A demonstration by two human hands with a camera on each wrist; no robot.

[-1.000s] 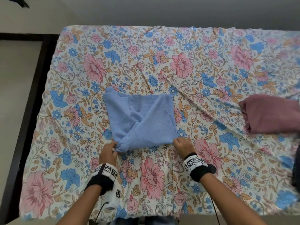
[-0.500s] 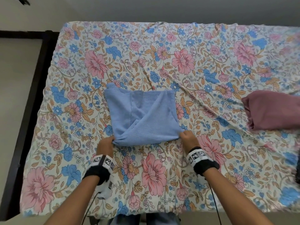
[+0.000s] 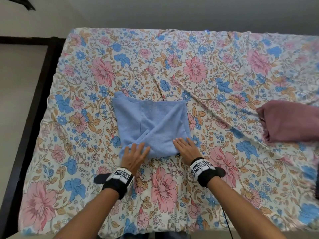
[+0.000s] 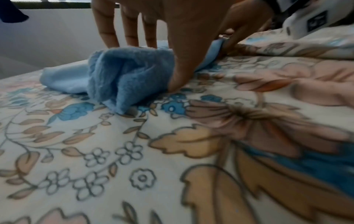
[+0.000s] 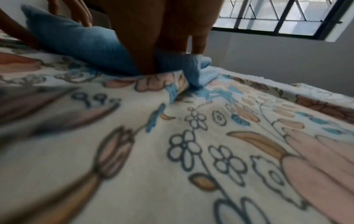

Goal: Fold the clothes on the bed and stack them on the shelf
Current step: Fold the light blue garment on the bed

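Observation:
A light blue cloth (image 3: 151,121), folded into a rough square, lies in the middle of the floral bed sheet (image 3: 172,57). My left hand (image 3: 136,152) rests flat on its near left corner, fingers straight and spread. At the near right corner my right hand (image 3: 184,147) lies flat too. In the left wrist view the fingers (image 4: 107,30) reach over the bunched blue cloth (image 4: 124,72), and one digit presses down at its near edge. The right wrist view shows the blue cloth (image 5: 80,45) squashed under that hand.
A maroon folded garment (image 3: 291,123) lies on the bed at the right. A dark item (image 3: 316,187) shows at the right edge. The dark bed frame (image 3: 34,109) and floor run along the left. A barred window (image 5: 268,18) is on the wall.
Both hands let go of the cloth's near corners, which they gripped with curled fingers, and now lie flat on its near edge. The near fold has been pushed a little farther up.

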